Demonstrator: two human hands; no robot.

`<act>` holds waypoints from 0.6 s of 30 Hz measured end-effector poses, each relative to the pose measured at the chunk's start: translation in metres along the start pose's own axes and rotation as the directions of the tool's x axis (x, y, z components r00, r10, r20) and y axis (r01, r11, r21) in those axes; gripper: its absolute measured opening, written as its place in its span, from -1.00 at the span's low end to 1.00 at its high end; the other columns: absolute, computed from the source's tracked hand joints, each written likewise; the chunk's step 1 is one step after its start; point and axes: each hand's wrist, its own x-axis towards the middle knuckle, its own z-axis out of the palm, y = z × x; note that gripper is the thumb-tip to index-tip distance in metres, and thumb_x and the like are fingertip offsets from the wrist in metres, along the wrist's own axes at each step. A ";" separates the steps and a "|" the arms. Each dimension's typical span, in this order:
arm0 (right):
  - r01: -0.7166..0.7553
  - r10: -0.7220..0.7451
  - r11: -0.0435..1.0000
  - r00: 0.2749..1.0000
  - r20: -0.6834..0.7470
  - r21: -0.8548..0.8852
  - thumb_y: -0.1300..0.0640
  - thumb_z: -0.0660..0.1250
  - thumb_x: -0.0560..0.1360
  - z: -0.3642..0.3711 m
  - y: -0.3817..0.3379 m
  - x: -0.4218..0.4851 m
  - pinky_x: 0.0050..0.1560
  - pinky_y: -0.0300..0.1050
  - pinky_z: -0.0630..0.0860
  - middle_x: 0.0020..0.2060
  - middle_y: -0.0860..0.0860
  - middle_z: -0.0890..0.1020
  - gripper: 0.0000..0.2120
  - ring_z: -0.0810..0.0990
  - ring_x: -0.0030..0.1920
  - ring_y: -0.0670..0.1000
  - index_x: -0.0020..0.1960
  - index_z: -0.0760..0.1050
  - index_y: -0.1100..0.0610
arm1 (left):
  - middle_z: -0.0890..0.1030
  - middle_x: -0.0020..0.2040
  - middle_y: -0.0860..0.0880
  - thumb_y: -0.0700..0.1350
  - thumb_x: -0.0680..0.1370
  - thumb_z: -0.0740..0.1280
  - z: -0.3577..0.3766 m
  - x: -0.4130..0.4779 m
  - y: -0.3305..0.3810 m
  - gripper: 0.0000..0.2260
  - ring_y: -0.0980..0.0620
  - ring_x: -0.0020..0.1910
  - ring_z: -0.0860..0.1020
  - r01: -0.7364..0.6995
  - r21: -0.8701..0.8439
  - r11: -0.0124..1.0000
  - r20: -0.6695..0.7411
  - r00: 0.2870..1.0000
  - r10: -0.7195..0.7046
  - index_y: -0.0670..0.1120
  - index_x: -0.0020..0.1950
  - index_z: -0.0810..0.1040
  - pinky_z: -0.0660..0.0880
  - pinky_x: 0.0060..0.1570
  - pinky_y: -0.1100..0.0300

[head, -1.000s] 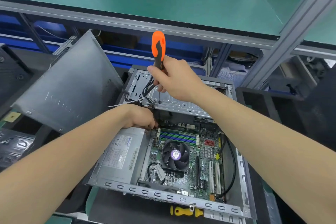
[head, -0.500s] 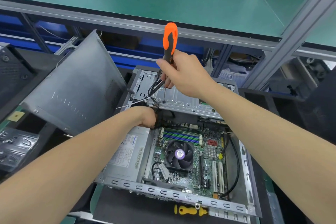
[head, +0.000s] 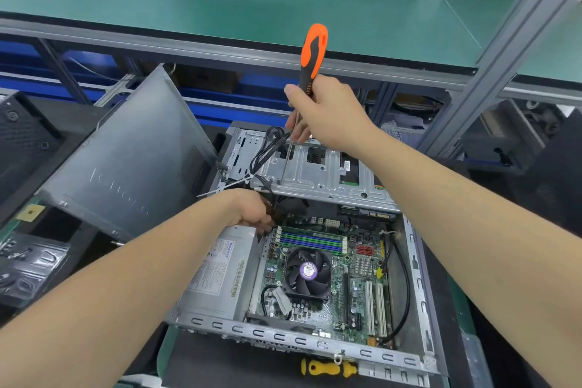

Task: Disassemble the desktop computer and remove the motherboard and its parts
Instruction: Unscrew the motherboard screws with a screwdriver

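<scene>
Motherboard (head: 333, 290) lies flat in the open case (head: 283, 339), fan & RAM fitted. Past its far edge, the right hand (head: 327, 116) is clamped on an orange screwdriver (head: 313, 50) held upright, tip on the drive cage (head: 318, 176), prob. to free a screw. Left hand (head: 252, 211) reaches among cables (head: 267, 148) at the board's far-left corner; grip can't be told. PSU (head: 217, 277) sits left of the board, side panel (head: 132, 161) propped farther left.

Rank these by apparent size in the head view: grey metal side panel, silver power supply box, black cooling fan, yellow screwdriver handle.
1. grey metal side panel, clearly largest
2. silver power supply box, partly covered
3. black cooling fan
4. yellow screwdriver handle, smallest
</scene>
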 end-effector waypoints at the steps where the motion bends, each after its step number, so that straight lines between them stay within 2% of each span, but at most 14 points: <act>1: -0.005 0.005 1.000 1.000 0.003 0.005 -0.02 0.17 0.70 0.000 0.001 0.001 -0.33 -0.12 0.66 -0.36 0.04 0.71 -0.66 0.71 -0.41 0.03 0.00 0.45 0.27 | 0.54 0.41 -0.28 -0.32 0.71 0.20 0.001 0.000 -0.001 -0.68 -0.13 0.24 0.62 -0.001 -0.051 0.999 0.009 1.000 0.001 -0.41 0.44 0.41 0.58 0.18 0.05; 3: -0.016 0.015 1.000 1.000 0.012 0.011 -0.02 0.17 0.70 -0.001 0.003 0.003 -0.32 -0.10 0.68 -0.37 0.03 0.71 -0.65 0.71 -0.41 0.04 0.01 0.45 0.28 | 0.55 0.38 -0.28 -0.30 0.70 0.24 0.001 0.000 -0.001 -0.68 -0.08 0.13 0.63 0.001 -0.140 0.990 0.019 1.000 0.002 -0.40 0.43 0.40 0.63 -0.02 0.19; 4: -0.023 0.022 1.000 1.000 0.018 0.015 -0.02 0.17 0.69 -0.001 0.003 0.005 -0.32 -0.10 0.68 -0.37 0.03 0.72 -0.65 0.72 -0.40 0.05 0.01 0.46 0.29 | 0.59 0.31 -0.25 -0.30 0.69 0.26 0.000 0.000 -0.001 -0.73 -0.08 0.15 0.63 -0.002 -0.146 0.989 0.028 1.000 0.006 -0.37 0.37 0.46 0.64 0.00 0.18; 6: -0.037 0.036 0.999 0.999 0.029 0.026 -0.01 0.17 0.70 -0.002 0.004 0.006 -0.33 -0.13 0.66 -0.37 0.02 0.72 -0.65 0.72 -0.40 0.05 0.02 0.46 0.29 | 0.64 0.07 -0.15 -0.29 0.68 0.30 -0.001 -0.001 0.000 -0.95 -0.04 0.12 0.63 -0.015 -0.100 0.995 0.035 0.999 0.019 -0.24 0.11 0.54 0.62 0.19 0.11; 7: -0.042 0.041 0.999 0.999 0.033 0.030 -0.01 0.17 0.70 -0.002 0.004 0.007 -0.34 -0.14 0.65 -0.37 0.03 0.72 -0.65 0.72 -0.40 0.05 0.02 0.47 0.29 | 0.61 -0.04 -0.12 -0.28 0.69 0.28 -0.001 -0.001 0.001 -0.91 -0.03 0.04 0.62 -0.014 -0.090 0.996 0.051 0.999 0.018 -0.19 0.00 0.52 0.60 0.17 0.12; 9: -0.050 0.049 0.998 0.998 0.037 0.040 -0.01 0.17 0.70 -0.003 0.004 0.008 -0.34 -0.15 0.65 -0.36 0.05 0.72 -0.64 0.72 -0.40 0.06 0.03 0.47 0.31 | 0.44 -0.20 -0.10 -0.27 0.74 0.13 0.000 -0.002 0.001 -0.76 0.01 -0.19 0.47 0.013 -0.062 0.998 0.145 0.989 -0.004 -0.16 -0.10 0.45 0.46 -0.11 0.21; 11: -0.058 0.057 0.997 0.998 0.035 0.057 -0.01 0.17 0.70 -0.005 0.004 0.009 -0.33 -0.12 0.67 -0.33 0.08 0.72 -0.64 0.72 -0.39 0.07 0.04 0.48 0.31 | 0.31 -0.31 -0.07 -0.26 0.76 0.02 0.002 -0.006 0.003 -0.66 0.07 -0.34 0.29 0.000 0.073 0.997 0.219 0.976 -0.016 -0.14 -0.19 0.37 0.26 -0.30 0.26; 13: -0.065 0.063 0.995 0.998 0.032 0.074 -0.01 0.17 0.70 -0.008 0.004 0.009 -0.31 -0.10 0.67 -0.31 0.09 0.73 -0.64 0.73 -0.38 0.08 0.04 0.49 0.30 | 0.32 -0.46 -0.05 -0.30 0.74 0.03 0.001 -0.006 0.003 -0.64 0.06 -0.48 0.30 -0.043 0.220 0.975 0.210 0.978 -0.004 -0.17 -0.24 0.34 0.23 -0.39 0.28; 14: -0.068 0.066 0.994 0.997 0.029 0.082 -0.01 0.17 0.70 -0.009 0.004 0.009 -0.31 -0.10 0.67 -0.30 0.10 0.73 -0.65 0.73 -0.38 0.08 0.04 0.49 0.30 | 0.39 -0.51 -0.12 -0.31 0.73 0.06 0.000 -0.007 0.004 -0.67 -0.04 -0.51 0.38 -0.051 0.266 0.963 0.194 0.981 -0.002 -0.24 -0.22 0.39 0.27 -0.39 0.28; 15: -0.069 0.067 0.994 0.997 0.026 0.085 -0.01 0.17 0.70 -0.009 0.004 0.008 -0.31 -0.09 0.67 -0.30 0.10 0.73 -0.65 0.73 -0.37 0.08 0.04 0.49 0.29 | 0.51 -0.45 -0.27 -0.31 0.71 0.11 0.000 -0.008 0.005 -0.72 -0.22 -0.43 0.50 -0.051 0.284 0.957 0.158 0.987 0.006 -0.37 -0.13 0.47 0.37 -0.35 0.26; 16: -0.066 0.064 0.994 0.998 0.020 0.085 -0.01 0.17 0.70 -0.010 0.004 0.007 -0.30 -0.08 0.68 -0.30 0.10 0.72 -0.66 0.73 -0.37 0.08 0.04 0.49 0.29 | 0.63 -0.23 -0.39 -0.30 0.71 0.15 0.001 -0.006 0.005 -0.75 -0.35 -0.22 0.61 -0.046 0.287 0.957 0.117 0.993 0.013 -0.45 0.03 0.53 0.52 -0.20 0.20; 17: -0.056 0.055 0.995 0.998 0.011 0.081 -0.01 0.18 0.70 -0.010 0.004 0.005 -0.30 -0.08 0.68 -0.30 0.09 0.72 -0.66 0.73 -0.38 0.07 0.05 0.48 0.29 | 0.68 -0.02 -0.38 -0.29 0.70 0.18 0.001 -0.006 0.005 -0.75 -0.31 -0.05 0.67 -0.030 0.279 0.960 0.066 0.998 0.012 -0.44 0.15 0.56 0.59 0.01 0.11; 18: -0.043 0.043 0.996 0.999 0.000 0.077 -0.01 0.18 0.70 -0.010 0.004 0.003 -0.30 -0.08 0.69 -0.30 0.09 0.72 -0.66 0.72 -0.38 0.07 0.05 0.48 0.28 | 0.70 0.09 -0.32 -0.29 0.69 0.19 0.003 -0.007 0.006 -0.76 -0.22 -0.02 0.70 -0.023 0.273 0.962 0.020 1.000 0.018 -0.40 0.17 0.59 0.59 0.13 0.07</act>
